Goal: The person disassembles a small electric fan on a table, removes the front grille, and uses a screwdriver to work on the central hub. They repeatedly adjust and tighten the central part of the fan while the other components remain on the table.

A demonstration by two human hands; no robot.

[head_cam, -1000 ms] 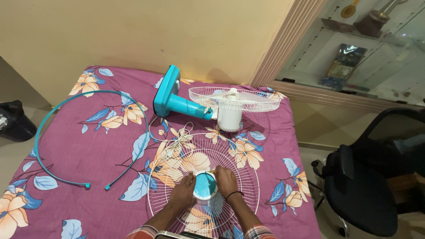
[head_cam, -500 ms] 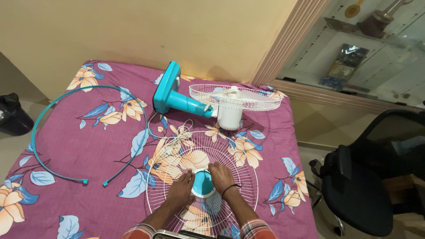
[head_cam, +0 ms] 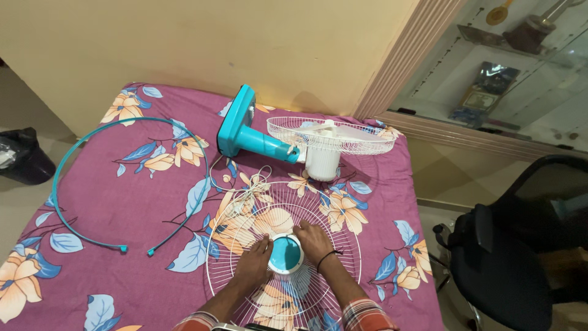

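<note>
White wire, the front grille [head_cam: 245, 227] lies flat on the purple flowered bedspread [head_cam: 141, 202], near its front edge. I have both hands on the grille, one at each side of the turquoise hub [head_cam: 285, 253] at its middle. My left hand [head_cam: 254, 265] rests palm down on the wires, fingertips touching the hub's left edge. My right hand [head_cam: 312, 241] rests the same way against the hub's right edge, a black band at the wrist. The hands are apart, with the hub between them; neither is closed on anything.

Compared with half a second ago, both hands keep their places at the hub, and the grille has not shifted on the bedspread. Only the view has moved a little.

Beyond the grille, the fan body [head_cam: 257, 138] lies on its side: turquoise base and neck, white motor, rear grille [head_cam: 331, 135] and blades. A white cord [head_cam: 245, 184] runs from it toward the front grille. The turquoise rim ring [head_cam: 79, 178] lies open-ended, well apart at left. A black chair [head_cam: 520, 257] stands to the right of the bed.
</note>
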